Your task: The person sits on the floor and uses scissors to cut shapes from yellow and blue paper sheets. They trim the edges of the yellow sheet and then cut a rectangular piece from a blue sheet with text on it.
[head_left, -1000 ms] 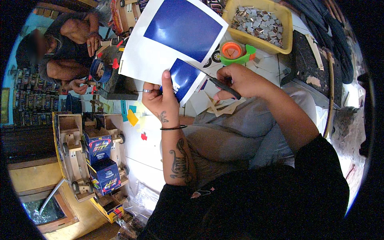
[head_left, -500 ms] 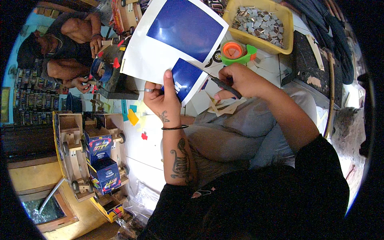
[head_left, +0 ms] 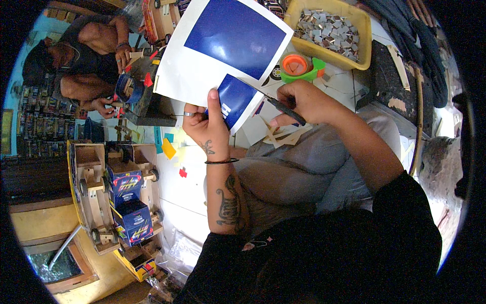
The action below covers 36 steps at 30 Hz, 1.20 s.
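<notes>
My left hand (head_left: 206,124) pinches a white paper sheet (head_left: 174,71) near its lower edge, thumb on top. A large dark blue rectangle is printed on its upper part. The smaller blue piece (head_left: 238,99) below, white-bordered and partly lettered, is separated from the upper part by a cut line at the right. My right hand (head_left: 301,101) is closed around black-handled scissors (head_left: 286,109). Their blades lie at the inner end of that gap, partly hidden by the paper. Pale paper offcuts (head_left: 286,136) lie on my lap beneath the scissors.
A yellow bin (head_left: 365,48) of small grey pieces stands at the far right, beside a green-and-orange tape dispenser (head_left: 298,68). Wooden toy trucks (head_left: 129,202) lie at left. Another person (head_left: 93,55) works at a dark low table (head_left: 152,109) at far left.
The sheet's upper right corner has shifted slightly right, and more lettering shows on the smaller blue piece. Both hands stay nearly in place; the scissors remain at the cut.
</notes>
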Motion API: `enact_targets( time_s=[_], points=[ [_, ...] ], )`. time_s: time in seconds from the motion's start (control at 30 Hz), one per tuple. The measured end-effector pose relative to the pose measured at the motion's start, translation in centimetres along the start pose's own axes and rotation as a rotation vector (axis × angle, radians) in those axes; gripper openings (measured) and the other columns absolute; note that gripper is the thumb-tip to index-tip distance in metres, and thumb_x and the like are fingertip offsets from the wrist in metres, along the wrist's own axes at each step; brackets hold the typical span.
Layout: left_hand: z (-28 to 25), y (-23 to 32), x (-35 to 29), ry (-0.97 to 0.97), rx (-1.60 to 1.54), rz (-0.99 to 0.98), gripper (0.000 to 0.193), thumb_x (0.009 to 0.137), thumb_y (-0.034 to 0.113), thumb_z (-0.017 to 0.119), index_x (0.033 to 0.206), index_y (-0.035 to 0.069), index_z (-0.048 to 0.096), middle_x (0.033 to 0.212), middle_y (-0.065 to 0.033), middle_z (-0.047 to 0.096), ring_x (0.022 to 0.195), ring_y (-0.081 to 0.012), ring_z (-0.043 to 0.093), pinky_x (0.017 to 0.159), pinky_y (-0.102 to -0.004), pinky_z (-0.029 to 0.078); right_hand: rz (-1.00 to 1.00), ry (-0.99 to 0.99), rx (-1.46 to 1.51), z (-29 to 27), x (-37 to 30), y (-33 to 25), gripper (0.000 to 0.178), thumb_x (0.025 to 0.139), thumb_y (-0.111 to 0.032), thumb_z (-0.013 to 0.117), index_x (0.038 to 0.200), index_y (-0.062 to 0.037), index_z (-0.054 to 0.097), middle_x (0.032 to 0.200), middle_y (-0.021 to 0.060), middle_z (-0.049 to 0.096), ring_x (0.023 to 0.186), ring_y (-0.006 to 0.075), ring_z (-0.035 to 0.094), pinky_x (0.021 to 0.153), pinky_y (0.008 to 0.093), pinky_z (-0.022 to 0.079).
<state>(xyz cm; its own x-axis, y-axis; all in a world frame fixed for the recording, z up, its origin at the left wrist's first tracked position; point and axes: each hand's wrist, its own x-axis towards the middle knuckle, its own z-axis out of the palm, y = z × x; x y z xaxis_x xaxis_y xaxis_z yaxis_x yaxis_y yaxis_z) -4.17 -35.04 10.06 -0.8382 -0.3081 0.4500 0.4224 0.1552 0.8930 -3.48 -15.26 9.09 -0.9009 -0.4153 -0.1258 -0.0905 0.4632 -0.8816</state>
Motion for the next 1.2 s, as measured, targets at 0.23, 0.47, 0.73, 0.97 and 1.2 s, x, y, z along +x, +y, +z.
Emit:
enact_targets(
  time_s=[0.23,0.47,0.73,0.97,1.2],
  points=[
    [0.2,0.3,-0.2,0.013,0.032,0.023,0.015,0.078,0.013,0.067,0.078,0.001,0.058,0.061,0.0000,0.056,0.054,-0.0023,0.046,0.049,-0.0159,0.033,-0.030,-0.053,0.026,-0.3,-0.1,0.1,0.051,0.056,-0.046,0.078,0.070,-0.0013,0.058,0.064,0.0095,0.058,0.060,0.0203,0.056,0.058,0.0323,0.045],
    [0.3,0.3,-0.3,-0.007,0.039,0.036,0.016,0.078,0.014,0.068,0.075,0.002,0.057,0.057,0.0024,0.052,0.051,-0.0014,0.043,0.047,-0.0158,0.031,-0.021,-0.031,0.019,-0.2,-0.1,0.0,0.050,0.056,-0.045,0.078,0.068,-0.0006,0.057,0.062,0.0100,0.057,0.059,0.0203,0.055,0.056,0.0318,0.044],
    [0.4,0.2,-0.3,0.010,0.034,0.026,0.015,0.078,0.014,0.067,0.076,0.001,0.058,0.057,0.0029,0.051,0.051,-0.0007,0.041,0.047,-0.0153,0.030,-0.024,0.012,0.049,0.3,0.0,0.1,0.045,0.059,-0.038,0.080,0.063,-0.0049,0.050,0.055,-0.0004,0.045,0.053,0.0105,0.043,0.047,0.0255,0.034],
    [0.4,0.3,-0.2,0.012,0.015,0.010,0.014,0.078,0.013,0.067,0.077,0.001,0.058,0.058,0.0030,0.052,0.050,-0.0003,0.040,0.046,-0.0149,0.029,-0.009,0.071,0.031,0.5,0.1,0.3,0.051,0.055,-0.045,0.079,0.062,-0.0002,0.056,0.058,0.0110,0.055,0.055,0.0214,0.054,0.052,0.0322,0.043],
    [0.1,0.2,-0.4,-0.072,0.026,-0.018,0.014,0.082,0.013,0.062,0.083,0.000,0.059,0.075,-0.0047,0.063,0.064,-0.0043,0.052,0.059,-0.0171,0.040,-0.028,0.121,0.021,0.8,0.2,0.4,0.051,0.054,-0.046,0.078,0.061,-0.0010,0.055,0.058,0.0110,0.054,0.055,0.0220,0.054,0.053,0.0324,0.043]
  ],
)
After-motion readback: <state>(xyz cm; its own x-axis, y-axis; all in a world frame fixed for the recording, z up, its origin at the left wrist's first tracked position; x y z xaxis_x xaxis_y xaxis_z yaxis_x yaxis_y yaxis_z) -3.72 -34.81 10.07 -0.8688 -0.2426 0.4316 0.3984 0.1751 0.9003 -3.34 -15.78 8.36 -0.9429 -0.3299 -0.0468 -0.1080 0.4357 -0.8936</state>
